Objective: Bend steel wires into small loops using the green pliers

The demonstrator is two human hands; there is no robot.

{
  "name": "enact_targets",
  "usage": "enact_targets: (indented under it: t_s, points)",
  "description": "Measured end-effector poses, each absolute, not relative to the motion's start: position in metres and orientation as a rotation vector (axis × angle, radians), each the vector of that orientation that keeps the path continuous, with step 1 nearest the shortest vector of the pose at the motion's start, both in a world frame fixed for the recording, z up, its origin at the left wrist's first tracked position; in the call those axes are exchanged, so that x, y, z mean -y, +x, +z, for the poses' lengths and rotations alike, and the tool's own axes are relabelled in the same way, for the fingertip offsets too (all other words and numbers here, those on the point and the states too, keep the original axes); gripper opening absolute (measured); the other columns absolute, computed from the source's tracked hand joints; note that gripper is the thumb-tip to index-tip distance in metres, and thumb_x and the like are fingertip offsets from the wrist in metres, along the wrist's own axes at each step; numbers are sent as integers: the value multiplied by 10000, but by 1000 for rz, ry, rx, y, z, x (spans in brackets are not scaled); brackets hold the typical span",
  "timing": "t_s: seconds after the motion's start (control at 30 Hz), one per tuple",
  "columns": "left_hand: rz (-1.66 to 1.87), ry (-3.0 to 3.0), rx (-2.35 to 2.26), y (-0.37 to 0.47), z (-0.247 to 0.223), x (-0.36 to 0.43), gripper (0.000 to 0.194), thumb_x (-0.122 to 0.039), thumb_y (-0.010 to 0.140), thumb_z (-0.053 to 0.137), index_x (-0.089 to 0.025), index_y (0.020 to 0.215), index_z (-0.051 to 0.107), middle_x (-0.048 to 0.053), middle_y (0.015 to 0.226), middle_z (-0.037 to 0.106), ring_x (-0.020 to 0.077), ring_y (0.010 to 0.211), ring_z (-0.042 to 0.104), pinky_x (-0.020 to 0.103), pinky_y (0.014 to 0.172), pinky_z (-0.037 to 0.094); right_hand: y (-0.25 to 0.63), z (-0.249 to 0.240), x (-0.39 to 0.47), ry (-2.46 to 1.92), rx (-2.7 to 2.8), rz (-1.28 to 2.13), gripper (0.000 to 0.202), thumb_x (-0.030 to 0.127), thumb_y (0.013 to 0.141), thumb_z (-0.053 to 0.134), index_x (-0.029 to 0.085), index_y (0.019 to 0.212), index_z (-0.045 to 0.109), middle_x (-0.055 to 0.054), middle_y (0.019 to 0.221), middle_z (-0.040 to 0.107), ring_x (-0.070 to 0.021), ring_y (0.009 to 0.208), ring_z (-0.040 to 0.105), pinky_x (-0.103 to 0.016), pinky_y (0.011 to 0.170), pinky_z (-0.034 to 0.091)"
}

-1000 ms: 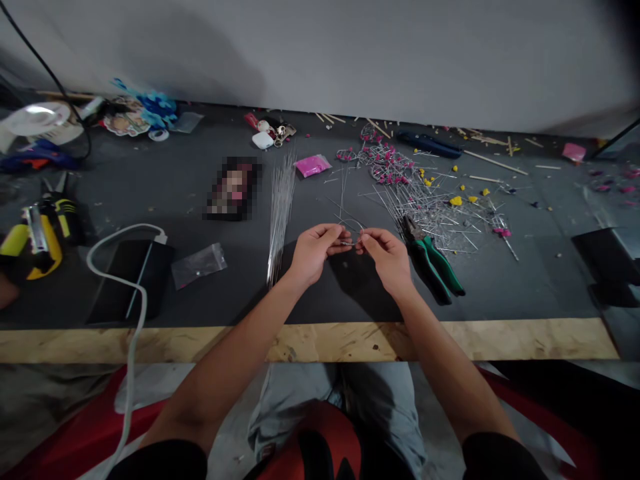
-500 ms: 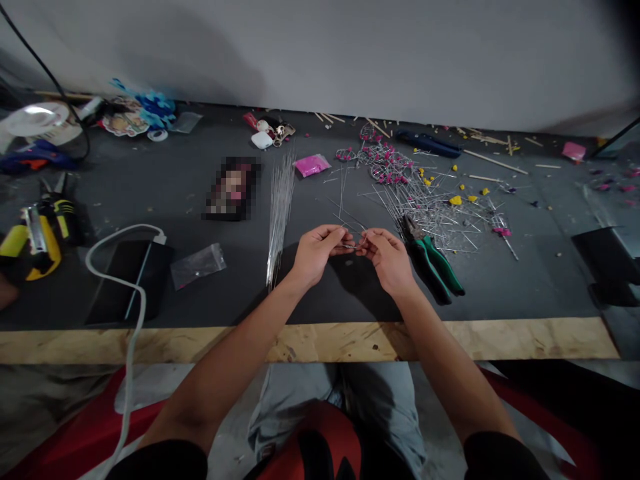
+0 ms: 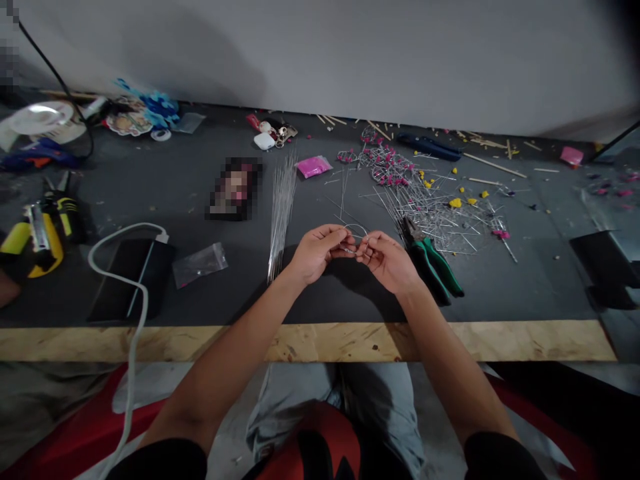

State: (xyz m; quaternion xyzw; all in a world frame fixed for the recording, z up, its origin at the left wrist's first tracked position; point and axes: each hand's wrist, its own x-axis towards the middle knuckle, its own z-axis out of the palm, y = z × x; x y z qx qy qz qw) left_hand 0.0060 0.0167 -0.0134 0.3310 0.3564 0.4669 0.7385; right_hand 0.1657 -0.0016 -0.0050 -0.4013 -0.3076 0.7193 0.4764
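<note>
Between my hands a thin silvery wire [image 3: 356, 225] bows upward in a loop. My left hand [image 3: 323, 252] is closed on its left side, thumb against the fingers. On the right side my right hand [image 3: 385, 260] pinches the same wire, its fingertips almost touching those of the left. A bundle of straight wires [image 3: 281, 217] lies left of my left hand. Green-handled pliers [image 3: 434, 257] rest just right of my right hand. Beyond them is a heap of wires with pink pieces [image 3: 387, 163].
A pink packet [image 3: 314, 166], keys with a white tag [image 3: 265, 140] and a blue cutter [image 3: 430, 146] lie farther back. At left are a clear bag [image 3: 200, 265], a black power bank [image 3: 133, 277] with a white cable, and yellow-black tools [image 3: 67, 210]. A wooden edge [image 3: 320, 343] runs along the front.
The wire between my hands now shows a rounder, higher loop. My right hand has turned slightly and shifted a little to the right and down.
</note>
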Motion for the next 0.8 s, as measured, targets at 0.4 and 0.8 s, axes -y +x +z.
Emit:
enact_targets:
  t_s: [0.4,0.8]
  points:
    - [1265,1326,-1167,16,-22,-4,183,-330,802,590,-194,876,689,35,841,718,161,799,677,281,775,516,159,-14,-1,-1236,673,1441,271,337,633,746,184,835,650,2,746,662,-119,678,634,-248,633,531]
    - [1179,1600,-1228,11,-19,-1,177,-310,810,579,-252,918,708,13,898,722,162,804,647,254,764,452,158,-16,-1,-1265,698,1438,255,323,616,753,173,811,688,0,732,661,-105,678,609,-253,677,506]
